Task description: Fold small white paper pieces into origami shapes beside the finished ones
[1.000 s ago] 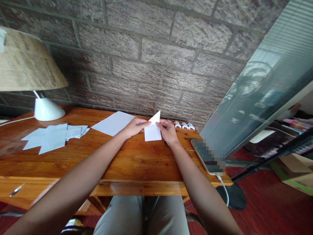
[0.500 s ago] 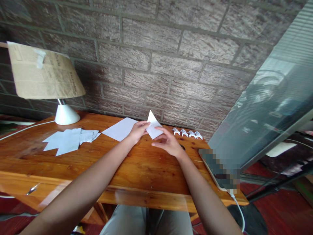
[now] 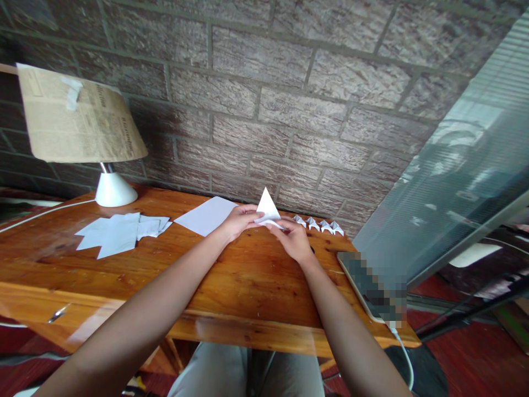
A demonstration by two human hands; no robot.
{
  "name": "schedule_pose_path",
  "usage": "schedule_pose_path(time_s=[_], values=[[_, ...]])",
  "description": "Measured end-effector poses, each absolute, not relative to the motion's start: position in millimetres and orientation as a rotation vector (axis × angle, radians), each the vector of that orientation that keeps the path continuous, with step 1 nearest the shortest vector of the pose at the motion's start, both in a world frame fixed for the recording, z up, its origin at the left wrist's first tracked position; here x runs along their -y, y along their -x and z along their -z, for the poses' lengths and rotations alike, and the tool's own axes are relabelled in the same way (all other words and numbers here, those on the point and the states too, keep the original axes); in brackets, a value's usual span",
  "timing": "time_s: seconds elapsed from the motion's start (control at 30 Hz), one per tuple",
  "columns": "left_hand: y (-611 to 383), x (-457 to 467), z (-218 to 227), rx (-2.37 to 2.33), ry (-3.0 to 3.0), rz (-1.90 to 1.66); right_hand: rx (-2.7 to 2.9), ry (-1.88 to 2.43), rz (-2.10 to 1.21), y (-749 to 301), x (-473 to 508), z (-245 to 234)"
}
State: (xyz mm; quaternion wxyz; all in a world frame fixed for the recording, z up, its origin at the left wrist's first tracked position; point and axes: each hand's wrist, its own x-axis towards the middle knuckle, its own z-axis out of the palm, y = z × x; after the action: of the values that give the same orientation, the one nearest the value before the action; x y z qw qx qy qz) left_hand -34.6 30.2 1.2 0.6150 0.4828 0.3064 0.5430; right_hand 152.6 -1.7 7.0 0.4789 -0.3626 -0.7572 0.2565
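Note:
A small white sheet of paper (image 3: 268,205), folded to a point at the top, is held up over the far part of the desk. My left hand (image 3: 242,221) pinches its left side. On the lower right edge, my right hand (image 3: 292,237) grips the paper between thumb and fingers; that lower part bends toward me. Behind my left hand lies a larger white sheet (image 3: 206,214), flat on the wood. Several small folded paper pieces (image 3: 313,224) stand in a row just beyond my right hand.
Loose white paper squares (image 3: 118,234) overlap on the left of the wooden desk (image 3: 248,286). A lamp (image 3: 115,187) with a newspaper-covered shade stands behind them. At the right edge lies a blurred-out device (image 3: 367,286) with a white cable (image 3: 403,347). A brick wall (image 3: 281,110) rises behind.
The paper has turned more upright, and its lower part now bends toward me. My right hand has closed from a loose hold to a pinch on the lower edge.

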Motion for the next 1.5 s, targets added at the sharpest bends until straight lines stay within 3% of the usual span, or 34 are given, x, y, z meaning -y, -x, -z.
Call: schedule_pose_path(time_s=[0.43,0.97,1.5], values=[[26,-21,-6,-0.664,-1.136,-1.184,1.368,0.945,-0.934,-150,-2,-7],[27,-26,-1,-0.712,-1.137,-1.298,1.726,0.986,-0.478,-151,1,-6],[23,-20,-4,-0.632,-1.271,-1.240,1.451,1.025,-0.696,-155,-10,2]])
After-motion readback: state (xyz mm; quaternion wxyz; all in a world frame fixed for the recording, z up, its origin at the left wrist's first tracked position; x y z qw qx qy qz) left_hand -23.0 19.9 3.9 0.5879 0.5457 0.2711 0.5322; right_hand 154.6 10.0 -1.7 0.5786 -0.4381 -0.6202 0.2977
